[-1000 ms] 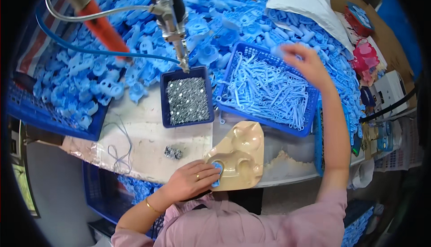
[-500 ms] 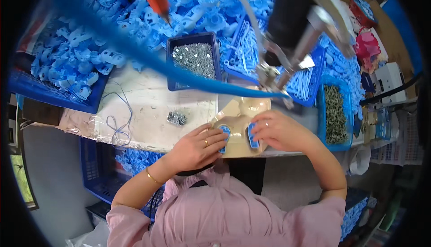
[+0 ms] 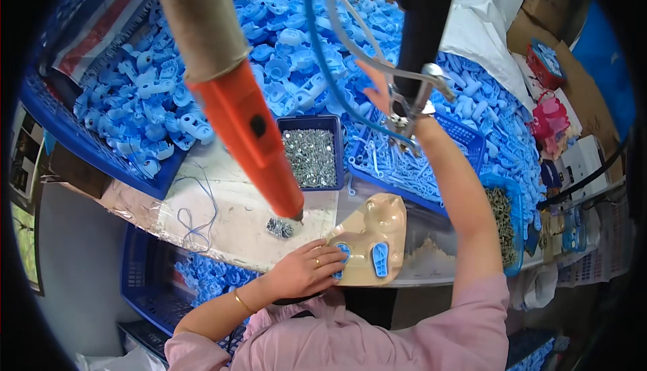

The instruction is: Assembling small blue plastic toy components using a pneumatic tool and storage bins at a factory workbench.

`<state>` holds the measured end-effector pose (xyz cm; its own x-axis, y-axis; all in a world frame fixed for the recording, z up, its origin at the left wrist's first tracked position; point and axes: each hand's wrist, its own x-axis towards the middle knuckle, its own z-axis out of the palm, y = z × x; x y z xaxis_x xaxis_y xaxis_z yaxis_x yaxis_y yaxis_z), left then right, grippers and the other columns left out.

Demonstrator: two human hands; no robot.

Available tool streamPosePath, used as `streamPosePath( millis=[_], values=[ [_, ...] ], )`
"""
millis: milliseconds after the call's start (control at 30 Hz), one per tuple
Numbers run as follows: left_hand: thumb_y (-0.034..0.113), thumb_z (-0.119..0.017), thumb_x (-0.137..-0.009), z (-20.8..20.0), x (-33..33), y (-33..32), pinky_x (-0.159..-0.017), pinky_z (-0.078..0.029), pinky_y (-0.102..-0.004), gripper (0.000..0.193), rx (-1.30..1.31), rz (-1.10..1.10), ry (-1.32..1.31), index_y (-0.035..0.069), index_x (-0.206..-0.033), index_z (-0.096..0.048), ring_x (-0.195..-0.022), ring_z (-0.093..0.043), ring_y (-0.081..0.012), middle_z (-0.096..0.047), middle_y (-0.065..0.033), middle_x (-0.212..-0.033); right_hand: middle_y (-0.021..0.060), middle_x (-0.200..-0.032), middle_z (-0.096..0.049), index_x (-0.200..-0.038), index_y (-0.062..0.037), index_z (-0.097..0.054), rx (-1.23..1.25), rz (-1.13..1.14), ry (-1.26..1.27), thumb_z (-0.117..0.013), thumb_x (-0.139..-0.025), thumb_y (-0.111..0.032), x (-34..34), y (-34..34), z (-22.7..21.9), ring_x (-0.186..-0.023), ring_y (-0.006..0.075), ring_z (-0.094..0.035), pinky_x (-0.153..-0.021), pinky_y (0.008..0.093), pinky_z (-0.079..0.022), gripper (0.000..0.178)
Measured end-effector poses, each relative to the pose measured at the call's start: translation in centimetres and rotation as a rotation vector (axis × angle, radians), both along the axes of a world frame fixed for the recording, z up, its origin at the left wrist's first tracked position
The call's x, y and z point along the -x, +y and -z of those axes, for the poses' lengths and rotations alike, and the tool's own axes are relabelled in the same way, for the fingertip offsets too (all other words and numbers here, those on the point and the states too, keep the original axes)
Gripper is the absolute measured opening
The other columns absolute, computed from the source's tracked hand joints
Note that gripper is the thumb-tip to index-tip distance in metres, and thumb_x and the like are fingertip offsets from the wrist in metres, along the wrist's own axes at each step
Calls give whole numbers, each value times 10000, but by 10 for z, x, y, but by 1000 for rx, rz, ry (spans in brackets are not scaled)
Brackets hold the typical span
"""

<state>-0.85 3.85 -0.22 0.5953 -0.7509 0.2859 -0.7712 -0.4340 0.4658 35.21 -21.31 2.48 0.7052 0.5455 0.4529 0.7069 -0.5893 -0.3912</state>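
Note:
A tan moulded fixture (image 3: 360, 226) lies at the table's front edge. One blue plastic piece (image 3: 381, 260) sits in its right recess and another blue piece (image 3: 343, 252) in its left one. My left hand (image 3: 310, 268) lies on the fixture's left side, fingers stretched out, fingertips touching the left piece and partly covering it. My right hand (image 3: 379, 88) reaches far forward over the heap of blue plastic parts (image 3: 290, 47). Its fingers are spread with nothing visible in them; a metal bracket partly hides the wrist.
An orange power screwdriver (image 3: 253, 152) hangs above the table, its tip near a small screw pile (image 3: 280, 227). Behind stand a dark blue screw bin (image 3: 310, 183) and a basket of slim blue parts (image 3: 404, 169). A light blue tub (image 3: 515, 236) of metal pieces stands right.
My right hand has left the right blue piece and reached forward over the heap. My left hand stays on the fixture. The screwdriver looks larger and lower as the view shifted.

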Motion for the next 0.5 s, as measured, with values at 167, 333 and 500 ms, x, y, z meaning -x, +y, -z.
streamPosePath(
  millis=[167, 333, 500],
  values=[
    [234, -692, -899, -2, -2, -4, -1093, -424, -446, 335, 19, 3, 23, 63, -1181, -634, -1224, -589, -260, -628, -98, -1296, 98, -1487, -489, -1403, -88, -496, -745, -29, 748, -674, -934, -172, -17, 57, -6, -1281, 247, -543, -1085, 418, -444, 509],
    [236, -695, -898, 1, 4, -3, -1101, -414, -451, 337, 29, -7, -19, 68, -1184, -637, -1242, -577, -264, -628, -95, -1294, 171, -1174, -657, -1178, -32, -588, -319, -49, -123, -650, -922, -144, 26, 47, -62, -1100, 359, -620, -913, 427, -498, 286],
    [209, -703, -883, 4, -1, -9, -1095, -413, -464, 321, 57, 38, -105, 76, -1169, -643, -1210, -580, -278, -630, -91, -1278, 57, -896, -645, -1083, -26, -584, -572, 184, -69, -681, -936, -163, 81, -19, -107, -797, 125, -599, -726, 287, -494, 223]
  ],
)
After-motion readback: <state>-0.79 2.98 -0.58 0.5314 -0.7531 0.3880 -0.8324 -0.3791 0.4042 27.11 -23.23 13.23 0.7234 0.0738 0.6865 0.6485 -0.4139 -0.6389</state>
